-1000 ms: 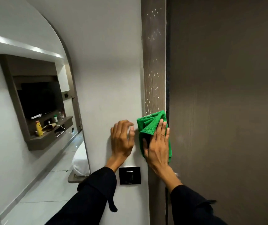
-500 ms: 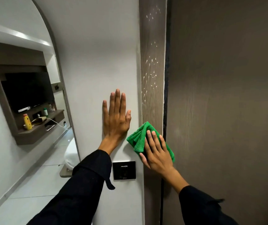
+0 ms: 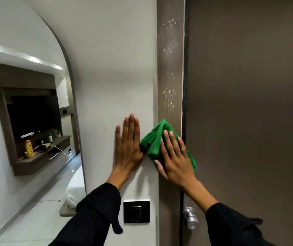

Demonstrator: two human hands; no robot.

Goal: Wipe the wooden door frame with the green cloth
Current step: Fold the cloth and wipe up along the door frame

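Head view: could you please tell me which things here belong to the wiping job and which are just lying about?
Job: green cloth, wooden door frame, right hand pressing the cloth, left hand flat on the wall.

Lying about: wall switch, door knob, yellow bottle, television.

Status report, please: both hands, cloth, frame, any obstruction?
Left hand flat on wall. Right hand presses green cloth on door frame. Droplets above. Nothing obstructing.

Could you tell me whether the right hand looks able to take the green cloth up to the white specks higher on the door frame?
Probably yes: the right hand presses the green cloth on the door frame just below the specks, with nothing between them.
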